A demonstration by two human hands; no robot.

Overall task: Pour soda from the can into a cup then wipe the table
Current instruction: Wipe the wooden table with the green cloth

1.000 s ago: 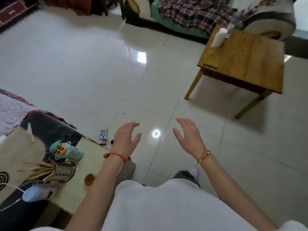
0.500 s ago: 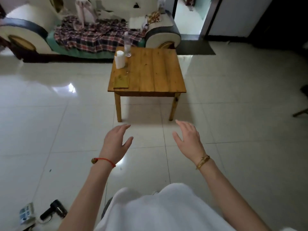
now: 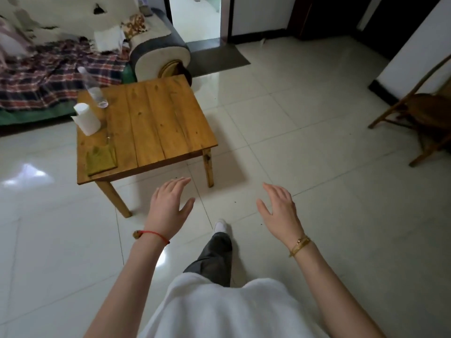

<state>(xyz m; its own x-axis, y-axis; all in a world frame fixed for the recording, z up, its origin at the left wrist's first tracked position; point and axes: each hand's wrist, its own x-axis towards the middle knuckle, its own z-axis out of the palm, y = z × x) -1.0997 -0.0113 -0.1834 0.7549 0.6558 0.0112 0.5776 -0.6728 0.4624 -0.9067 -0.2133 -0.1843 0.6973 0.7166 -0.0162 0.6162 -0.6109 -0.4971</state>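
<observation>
We find no soda can; a clear cup (image 3: pixel 96 92) stands at the far-left corner of the wooden table (image 3: pixel 156 123), blurred. Just beside it, nearer us, stands a white paper roll (image 3: pixel 87 119). A green cloth (image 3: pixel 101 159) lies flat at the table's near-left edge. Our left hand (image 3: pixel 168 208) hangs in the air over the floor tiles, short of the table's near edge, fingers spread and holding nothing. Our right hand (image 3: pixel 280 211) hangs level with it, well apart, also spread and empty. Beyond the table sits a sofa (image 3: pixel 158 54) with a plaid blanket (image 3: pixel 48 69).
</observation>
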